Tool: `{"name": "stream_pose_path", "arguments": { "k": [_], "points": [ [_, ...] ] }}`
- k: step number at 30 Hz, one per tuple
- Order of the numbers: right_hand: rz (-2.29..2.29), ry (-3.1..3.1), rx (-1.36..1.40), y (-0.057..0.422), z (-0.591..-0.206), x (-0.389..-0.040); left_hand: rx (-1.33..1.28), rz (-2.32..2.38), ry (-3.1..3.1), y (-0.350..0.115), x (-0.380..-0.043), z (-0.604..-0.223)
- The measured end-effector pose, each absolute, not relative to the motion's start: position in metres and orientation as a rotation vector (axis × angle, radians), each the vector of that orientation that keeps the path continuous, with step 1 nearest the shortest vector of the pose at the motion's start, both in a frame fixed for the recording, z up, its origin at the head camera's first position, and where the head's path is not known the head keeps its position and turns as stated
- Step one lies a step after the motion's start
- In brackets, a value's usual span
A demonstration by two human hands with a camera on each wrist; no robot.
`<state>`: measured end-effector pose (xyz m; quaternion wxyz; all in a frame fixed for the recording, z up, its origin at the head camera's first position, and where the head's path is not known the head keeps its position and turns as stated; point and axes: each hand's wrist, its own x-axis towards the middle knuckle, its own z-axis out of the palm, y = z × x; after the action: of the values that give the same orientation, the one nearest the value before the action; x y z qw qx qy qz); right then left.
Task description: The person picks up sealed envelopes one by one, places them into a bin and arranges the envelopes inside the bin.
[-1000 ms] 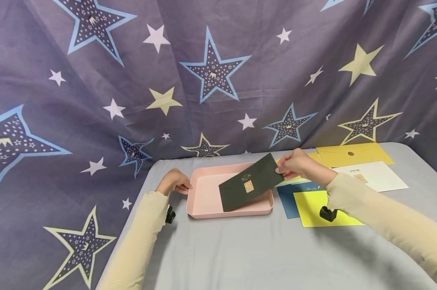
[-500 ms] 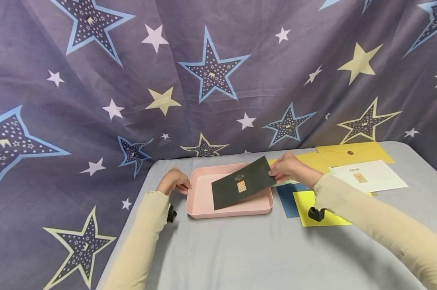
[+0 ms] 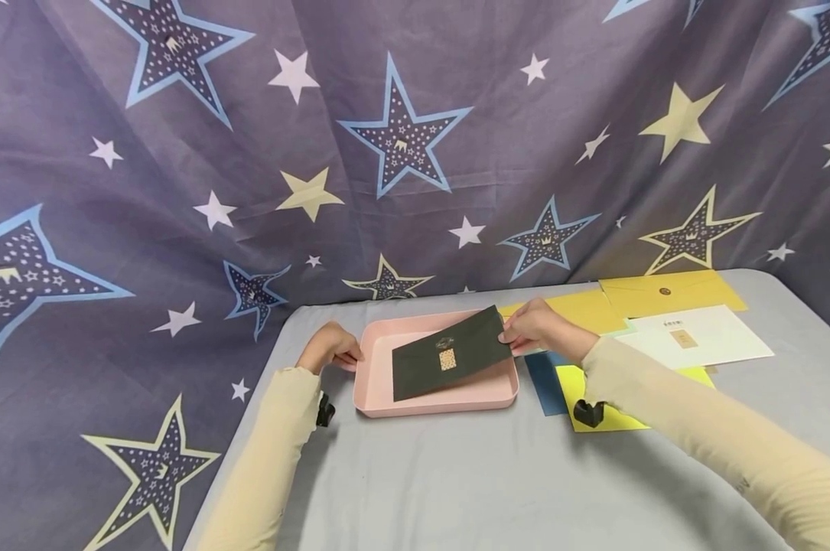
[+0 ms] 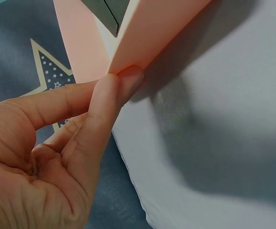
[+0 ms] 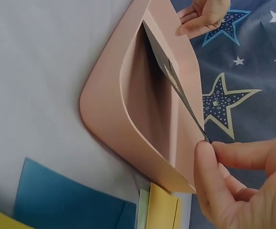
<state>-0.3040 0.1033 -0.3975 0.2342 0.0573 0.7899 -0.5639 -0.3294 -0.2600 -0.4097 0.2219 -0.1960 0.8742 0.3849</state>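
A dark green, nearly black envelope [image 3: 456,354] with a small patterned patch slants over the pink tray [image 3: 442,409], its left part down inside the walls and its right end raised. My right hand [image 3: 540,330] pinches that raised right end between thumb and fingers, as the right wrist view also shows with the hand [image 5: 245,183] at the envelope's edge. On the tray's left side, my left hand [image 3: 330,347] pinches the rim; in the left wrist view thumb and fingertips of the hand [image 4: 66,152] meet on the pink wall [image 4: 133,43].
Right of the tray lie several envelopes: a mustard one [image 3: 672,293] with a seal, a white one [image 3: 697,337], a blue one [image 3: 545,386] and a bright yellow one [image 3: 603,419] partly under the right forearm. A star-patterned curtain [image 3: 415,222] hangs behind the grey-covered table [image 3: 456,490].
My right hand has moved left and slightly down, carrying the dark envelope further over the tray and lower. The left hand has stayed at the tray's rim.
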Motion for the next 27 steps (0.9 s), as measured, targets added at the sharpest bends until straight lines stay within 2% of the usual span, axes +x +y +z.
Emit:
{"name": "stream_pose_path", "arguments": {
  "k": [13, 27],
  "points": [
    [-1.570, 2.168, 0.169, 0.091, -0.401, -0.301, -0.553, 1.066, 2.436, -0.258, -0.328, -0.413],
    [-1.486, 2.393, 0.037, 0.082, -0.413, -0.298, -0.579, 1.051, 2.452, -0.259, -0.332, -0.414]
  ]
}}
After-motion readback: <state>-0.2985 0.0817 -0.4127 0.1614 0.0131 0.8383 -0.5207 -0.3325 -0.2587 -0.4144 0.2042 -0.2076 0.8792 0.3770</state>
